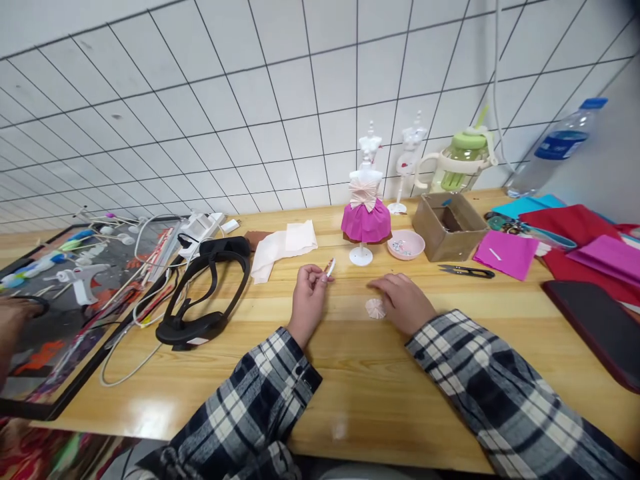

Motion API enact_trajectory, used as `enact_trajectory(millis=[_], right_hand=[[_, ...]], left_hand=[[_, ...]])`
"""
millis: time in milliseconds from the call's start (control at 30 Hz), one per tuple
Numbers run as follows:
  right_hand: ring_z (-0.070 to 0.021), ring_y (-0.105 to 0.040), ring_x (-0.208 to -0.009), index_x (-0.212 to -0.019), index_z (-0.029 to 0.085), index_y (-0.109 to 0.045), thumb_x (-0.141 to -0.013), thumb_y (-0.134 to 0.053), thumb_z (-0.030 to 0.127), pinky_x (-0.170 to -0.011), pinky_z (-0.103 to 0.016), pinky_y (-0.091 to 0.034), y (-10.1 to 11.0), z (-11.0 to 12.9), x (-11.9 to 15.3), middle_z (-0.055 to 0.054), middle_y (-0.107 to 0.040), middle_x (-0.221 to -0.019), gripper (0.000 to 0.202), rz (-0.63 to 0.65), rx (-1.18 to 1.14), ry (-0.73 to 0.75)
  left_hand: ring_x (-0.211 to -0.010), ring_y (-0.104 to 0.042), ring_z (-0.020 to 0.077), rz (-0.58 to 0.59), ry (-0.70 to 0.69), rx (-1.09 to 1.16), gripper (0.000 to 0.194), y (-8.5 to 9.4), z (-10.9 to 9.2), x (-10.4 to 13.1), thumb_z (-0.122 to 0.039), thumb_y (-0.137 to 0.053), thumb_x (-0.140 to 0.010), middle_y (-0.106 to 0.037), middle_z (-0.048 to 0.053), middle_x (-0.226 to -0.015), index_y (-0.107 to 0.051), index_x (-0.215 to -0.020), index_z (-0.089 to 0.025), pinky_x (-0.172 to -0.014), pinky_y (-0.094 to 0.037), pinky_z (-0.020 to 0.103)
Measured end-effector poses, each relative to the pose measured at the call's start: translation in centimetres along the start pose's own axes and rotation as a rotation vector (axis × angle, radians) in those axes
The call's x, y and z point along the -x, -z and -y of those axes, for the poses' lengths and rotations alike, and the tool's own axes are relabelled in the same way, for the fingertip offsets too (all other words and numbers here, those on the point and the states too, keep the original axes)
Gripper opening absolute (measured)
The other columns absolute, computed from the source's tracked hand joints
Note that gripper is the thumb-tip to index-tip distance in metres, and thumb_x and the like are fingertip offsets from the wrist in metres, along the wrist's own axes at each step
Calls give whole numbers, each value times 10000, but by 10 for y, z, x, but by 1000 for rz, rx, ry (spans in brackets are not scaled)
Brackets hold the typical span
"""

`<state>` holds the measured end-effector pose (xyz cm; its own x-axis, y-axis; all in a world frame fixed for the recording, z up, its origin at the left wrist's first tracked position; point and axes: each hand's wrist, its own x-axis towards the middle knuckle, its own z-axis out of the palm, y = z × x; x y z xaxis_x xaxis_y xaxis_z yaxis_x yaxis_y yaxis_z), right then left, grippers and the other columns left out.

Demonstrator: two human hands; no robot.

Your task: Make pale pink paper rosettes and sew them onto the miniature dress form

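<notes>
My left hand (309,297) pinches a small white object (330,268), slim and upright, near the middle of the wooden table (340,407). To its right, my right hand (403,301) rests palm down, its fingers stretched out and partly curved. Beside that hand's fingers lies a small pale pink pleated circle (375,308). Behind both hands stands a miniature dress form (366,193) in a magenta skirt with a pale pink pleated bow top. A pink dish (406,245) with small shiny bits sits at its right.
Pale cloth (285,250) and a black headset (205,300) lie left. Rightward are a cardboard box (447,227), black snips (466,271), a magenta cloth (506,255), a phone (595,327) and a bottle (557,147). Another person's hand (15,327) reaches in at far left.
</notes>
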<state>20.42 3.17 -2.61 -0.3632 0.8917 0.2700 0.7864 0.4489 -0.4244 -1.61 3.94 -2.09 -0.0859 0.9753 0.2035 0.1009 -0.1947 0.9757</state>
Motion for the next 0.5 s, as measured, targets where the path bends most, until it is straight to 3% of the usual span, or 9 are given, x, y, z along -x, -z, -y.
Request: enact_trajectory(millis=[200, 400, 500], right_hand=[[-195, -576, -806, -1011, 214, -691, -795, -561, 177, -767, -334, -440, 0, -12, -3, -26, -664, -805, 254, 36, -92, -83], [-189, -570, -796, -1145, 184, -609, -862, -528, 259, -756, -330, -460, 7, 19, -6, -40, -669, -894, 303, -330, -244, -111], [-189, -573, -837, -1226, 189, -532, -868, -529, 255, -782, -339, -466, 6, 42, -2, -49, -670, -1029, 364, -393, -326, -68]], left_hand=[[-902, -656, 134, 125, 66, 158, 259, -9, 6, -6, -189, -635, -785, -636, -18, -826, -449, -964, -205, -856, -447, 282], [-908, -684, 156, 244, 140, 220, 263, -17, -8, 8, -214, -649, -796, -678, -7, -814, -411, -907, -207, -844, -460, 285], [-900, -685, 162, 289, 97, 198, 271, -20, -16, 18, -236, -655, -807, -690, 7, -851, -399, -893, -211, -827, -471, 285]])
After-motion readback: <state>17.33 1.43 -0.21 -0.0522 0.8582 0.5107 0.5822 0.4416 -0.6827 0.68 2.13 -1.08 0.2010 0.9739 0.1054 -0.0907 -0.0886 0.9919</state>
